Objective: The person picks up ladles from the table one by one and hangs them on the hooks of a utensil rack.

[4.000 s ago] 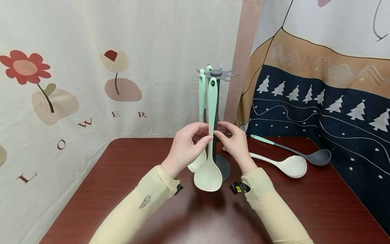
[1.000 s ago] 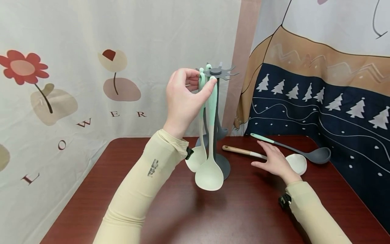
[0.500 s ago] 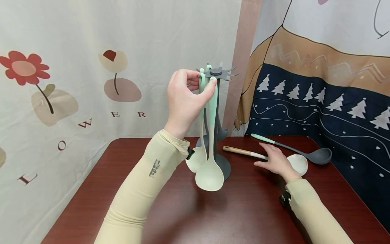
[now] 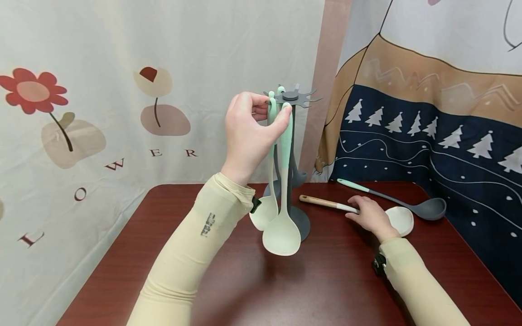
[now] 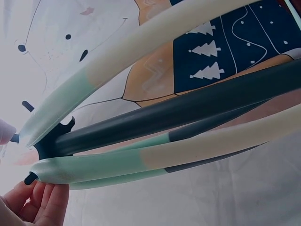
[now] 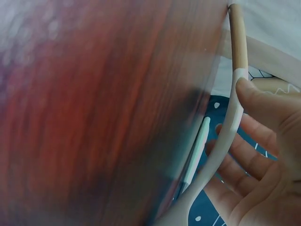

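My left hand is at the top of a dark grey utensil stand. Its thumb presses the mint handle end of the front white ladle, while its curled fingers touch the handle of a second white ladle; both hang from the stand. In the left wrist view the fingertips lie against that second handle. On the right, my right hand holds the white shaft of a wooden-handled ladle lying on the table. The right wrist view shows the thumb on the shaft and fingers behind it.
A dark grey ladle with a mint handle lies behind the right hand, near the table's right edge. Dark utensils with mint handles hang at the back of the stand. Patterned curtains enclose the brown table.
Earlier both hands held the front ladle's shaft. Since then my left hand has moved up to the handle tops, and my right hand has gone right, its fingers closing round the wooden-handled ladle.
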`<state>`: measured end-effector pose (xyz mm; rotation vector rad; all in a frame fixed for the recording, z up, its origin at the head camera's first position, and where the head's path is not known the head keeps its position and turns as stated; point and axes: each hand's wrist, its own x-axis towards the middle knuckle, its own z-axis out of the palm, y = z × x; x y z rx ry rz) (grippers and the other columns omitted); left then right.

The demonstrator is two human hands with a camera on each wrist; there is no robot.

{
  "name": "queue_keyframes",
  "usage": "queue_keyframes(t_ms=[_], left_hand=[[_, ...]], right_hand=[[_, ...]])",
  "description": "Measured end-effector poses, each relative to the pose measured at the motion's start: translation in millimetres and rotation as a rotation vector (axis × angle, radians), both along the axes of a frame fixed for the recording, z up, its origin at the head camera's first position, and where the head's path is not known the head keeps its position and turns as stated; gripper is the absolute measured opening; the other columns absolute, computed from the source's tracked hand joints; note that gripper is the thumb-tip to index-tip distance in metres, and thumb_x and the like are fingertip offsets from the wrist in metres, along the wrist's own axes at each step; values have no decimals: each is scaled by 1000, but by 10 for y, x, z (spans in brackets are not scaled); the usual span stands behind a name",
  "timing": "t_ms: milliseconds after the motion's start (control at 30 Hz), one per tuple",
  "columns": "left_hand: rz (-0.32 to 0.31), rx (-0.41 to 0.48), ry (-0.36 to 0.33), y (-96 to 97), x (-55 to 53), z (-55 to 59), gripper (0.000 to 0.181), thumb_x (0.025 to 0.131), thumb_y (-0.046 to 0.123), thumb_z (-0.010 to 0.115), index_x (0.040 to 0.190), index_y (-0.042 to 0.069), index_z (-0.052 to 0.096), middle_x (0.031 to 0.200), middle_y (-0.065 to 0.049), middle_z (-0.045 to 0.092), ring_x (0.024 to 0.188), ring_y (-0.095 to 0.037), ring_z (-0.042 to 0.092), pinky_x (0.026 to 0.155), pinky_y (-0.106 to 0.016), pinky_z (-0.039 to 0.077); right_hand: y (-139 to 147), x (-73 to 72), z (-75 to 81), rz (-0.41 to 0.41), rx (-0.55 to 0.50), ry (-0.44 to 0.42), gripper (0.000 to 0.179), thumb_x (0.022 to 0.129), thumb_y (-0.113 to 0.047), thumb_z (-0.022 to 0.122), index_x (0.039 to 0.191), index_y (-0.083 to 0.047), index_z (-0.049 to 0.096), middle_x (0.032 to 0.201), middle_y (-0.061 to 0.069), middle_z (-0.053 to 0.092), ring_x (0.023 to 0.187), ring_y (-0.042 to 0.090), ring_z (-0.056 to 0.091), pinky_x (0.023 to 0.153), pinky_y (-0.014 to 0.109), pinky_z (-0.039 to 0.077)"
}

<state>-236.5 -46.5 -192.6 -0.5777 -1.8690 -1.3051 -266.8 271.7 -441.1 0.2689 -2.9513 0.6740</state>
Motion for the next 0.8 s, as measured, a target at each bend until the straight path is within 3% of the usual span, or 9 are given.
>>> queue_keyframes(t_ms=[300, 600, 800], left_hand=[[4, -4, 5, 8, 3, -5, 32, 81, 23, 79, 96, 1, 63, 98, -8, 59, 86, -17, 62, 79, -20, 52], [20, -14, 6, 7, -1, -3, 32, 81, 25, 78, 96, 2, 63, 98, -7, 60, 86, -16, 61, 79, -20, 51], [19, -18, 6, 6, 0, 4, 32, 80, 24, 79, 96, 1, 63, 99, -7, 60, 87, -16, 61, 79, -20, 51]], right_hand=[[-10, 14, 25, -40, 37, -55, 14, 91, -9, 70, 104, -3, 69, 102, 17, 66, 89, 32, 60, 81, 53, 49], [-33, 4, 30, -55, 64, -47, 10, 92, -7, 68, 101, -3, 70, 100, 17, 66, 88, 32, 61, 82, 53, 49], [-12, 22, 40, -74, 14, 20, 12, 93, -6, 67, 103, -1, 70, 103, 20, 67, 90, 34, 61, 84, 55, 48]])
